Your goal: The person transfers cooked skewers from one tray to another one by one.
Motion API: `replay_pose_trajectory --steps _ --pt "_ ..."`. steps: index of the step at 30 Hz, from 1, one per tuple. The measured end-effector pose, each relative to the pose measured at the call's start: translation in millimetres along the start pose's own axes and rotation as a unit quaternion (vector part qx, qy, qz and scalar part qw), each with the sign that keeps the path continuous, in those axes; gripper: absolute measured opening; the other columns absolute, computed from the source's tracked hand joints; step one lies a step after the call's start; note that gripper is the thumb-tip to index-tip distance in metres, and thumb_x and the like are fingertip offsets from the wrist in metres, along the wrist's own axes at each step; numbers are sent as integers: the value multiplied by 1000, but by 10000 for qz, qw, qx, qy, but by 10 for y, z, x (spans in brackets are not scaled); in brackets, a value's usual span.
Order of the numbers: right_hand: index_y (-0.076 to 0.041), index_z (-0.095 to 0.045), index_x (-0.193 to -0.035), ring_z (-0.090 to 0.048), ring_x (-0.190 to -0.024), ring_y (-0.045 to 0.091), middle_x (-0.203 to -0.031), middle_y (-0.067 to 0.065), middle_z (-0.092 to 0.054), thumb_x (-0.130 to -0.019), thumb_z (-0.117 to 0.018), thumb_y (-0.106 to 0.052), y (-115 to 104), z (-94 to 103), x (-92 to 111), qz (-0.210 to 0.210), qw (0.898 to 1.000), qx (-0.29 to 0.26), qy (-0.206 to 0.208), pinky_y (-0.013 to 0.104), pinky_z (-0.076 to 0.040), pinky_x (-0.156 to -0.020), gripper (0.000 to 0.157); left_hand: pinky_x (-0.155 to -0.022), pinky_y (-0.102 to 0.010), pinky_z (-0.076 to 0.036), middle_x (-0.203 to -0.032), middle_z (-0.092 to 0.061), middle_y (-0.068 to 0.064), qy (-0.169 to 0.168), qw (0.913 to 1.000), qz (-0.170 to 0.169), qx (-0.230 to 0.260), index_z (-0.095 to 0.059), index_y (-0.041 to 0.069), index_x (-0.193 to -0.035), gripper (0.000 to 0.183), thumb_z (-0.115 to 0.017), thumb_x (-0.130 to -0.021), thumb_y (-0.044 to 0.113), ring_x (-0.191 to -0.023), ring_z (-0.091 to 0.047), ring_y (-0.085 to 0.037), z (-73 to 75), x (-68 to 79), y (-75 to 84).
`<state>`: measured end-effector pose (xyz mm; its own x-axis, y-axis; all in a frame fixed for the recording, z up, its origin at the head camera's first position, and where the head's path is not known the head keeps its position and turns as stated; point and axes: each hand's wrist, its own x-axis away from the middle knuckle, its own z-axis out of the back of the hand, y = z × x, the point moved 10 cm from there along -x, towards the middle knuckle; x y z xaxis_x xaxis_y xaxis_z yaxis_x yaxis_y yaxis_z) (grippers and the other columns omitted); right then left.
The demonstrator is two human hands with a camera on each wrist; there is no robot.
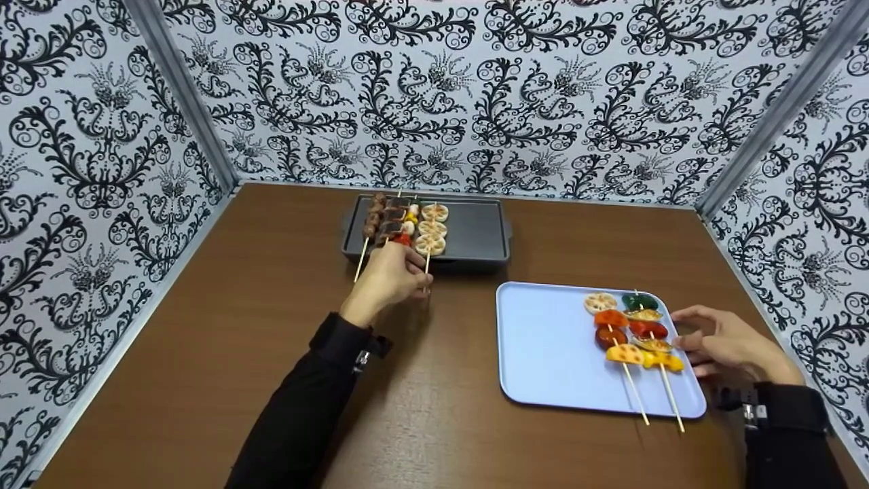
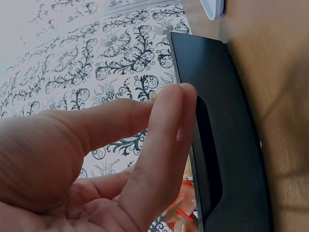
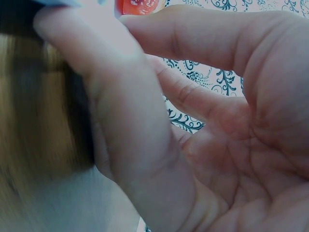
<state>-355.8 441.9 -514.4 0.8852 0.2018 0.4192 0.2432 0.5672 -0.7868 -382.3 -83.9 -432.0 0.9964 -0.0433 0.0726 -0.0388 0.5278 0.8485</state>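
In the head view, my left hand [image 1: 394, 275] is at the front of a dark grey grill pan [image 1: 473, 231]. Its thumb and fingertips pinch the stick of a lotus root skewer [image 1: 432, 229], whose slices overlap the pan. The left wrist view shows the stick's tip [image 2: 153, 95] between the fingers of this hand [image 2: 120, 150]. Over at the right, my right hand [image 1: 733, 346] grips the edge of a pale blue tray [image 1: 543, 346], thumb at the rim. Two vegetable skewers [image 1: 611, 336] lie on the tray's right side, sticks over its front edge.
On the pan's left half are a meatball skewer [image 1: 373, 216], a dark-chunk skewer [image 1: 392, 219] and a skewer with white, yellow and red pieces [image 1: 410, 221]. Patterned panels [image 1: 434, 102] stand behind and beside the brown table [image 1: 271, 305].
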Motion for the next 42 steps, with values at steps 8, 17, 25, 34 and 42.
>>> replay_pose_trajectory --steps 8,17,25,34,42 --pt "-3 -32 -150 -73 -92 30 -128 30 -59 -94 -67 -13 -12 16 6 52 9998 171 42 48 -64 -76 67 -62 -25 -62 -85 -75 -7 -81 9998 -69 -189 -72 2 -103 25 -81 -80 8 -70 -72 -14 -6 -10 17" --pt "-2 -32 -150 -73 -93 31 -129 32 -57 -93 -66 -11 -19 5 12 74 9998 162 2 48 -63 -77 67 -66 -29 -63 -87 -74 -10 -464 9989 -95 14 -72 3 -98 20 -81 -81 8 -68 -71 -14 -91 0 12" --pt "-3 -32 -148 -74 -91 33 -118 22 -66 -93 -68 -11 -9 13 2 52 10000 17 -19 50 -63 -76 66 -66 -28 -63 -86 -75 -9 -543 9982 -138 222 -72 2 -99 19 -80 -82 5 -69 -73 -14 -123 -27 -14" --pt "-4 -33 -149 -74 -90 31 -116 24 -66 -93 -69 -15 -1 26 -7 15 9998 212 -3 47 -64 -75 68 -67 -29 -64 -91 -73 -14 -571 9949 -35 832 -71 0 -108 28 -79 -81 1 -73 -73 -18 -147 -33 -4" --pt "-5 -33 -149 -74 -88 31 -111 22 -68 -94 -67 -11 -1 20 -8 10 9999 166 18 49 -63 -74 65 -68 -32 -64 -92 -74 -16 -667 9911 -217 1127 -69 -2 -113 32 -78 -82 -2 -73 -74 -20 -191 -8 81"
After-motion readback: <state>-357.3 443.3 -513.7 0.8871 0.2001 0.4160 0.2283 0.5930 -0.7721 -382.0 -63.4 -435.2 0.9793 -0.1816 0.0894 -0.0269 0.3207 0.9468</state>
